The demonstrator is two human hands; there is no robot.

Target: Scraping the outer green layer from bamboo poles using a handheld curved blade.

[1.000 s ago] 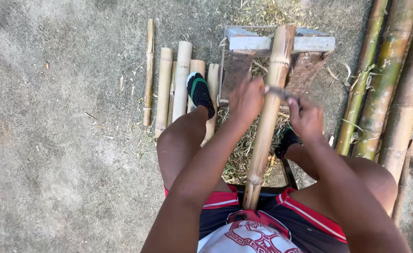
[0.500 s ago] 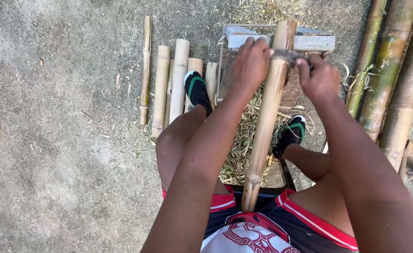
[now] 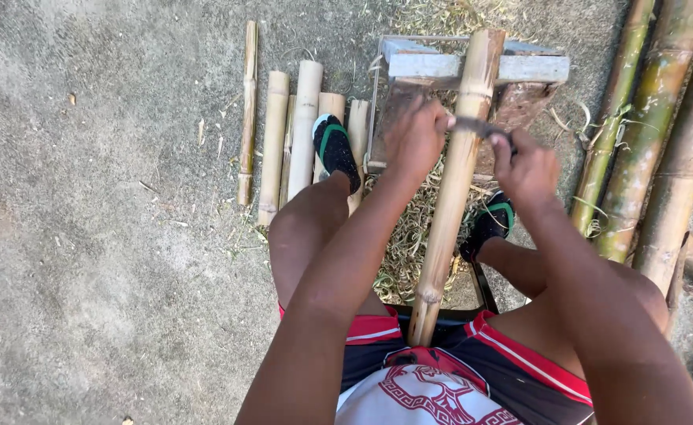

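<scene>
Bamboo pole [image 3: 450, 197] is laid lengthwise from the lap, its far end pointing away onto the wooden stand [image 3: 529, 69], while a blade [image 3: 479, 127] is gripped crosswise on it by left hand [image 3: 414, 140] and right hand [image 3: 529, 167].

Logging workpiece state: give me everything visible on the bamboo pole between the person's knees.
The bamboo pole is pale tan, round, with visible node rings. It slants from the lap up onto a grey crossbar of a wooden stand. A dark blade lies across it, gripped by the left hand and right hand. Shavings lie beneath.
</scene>
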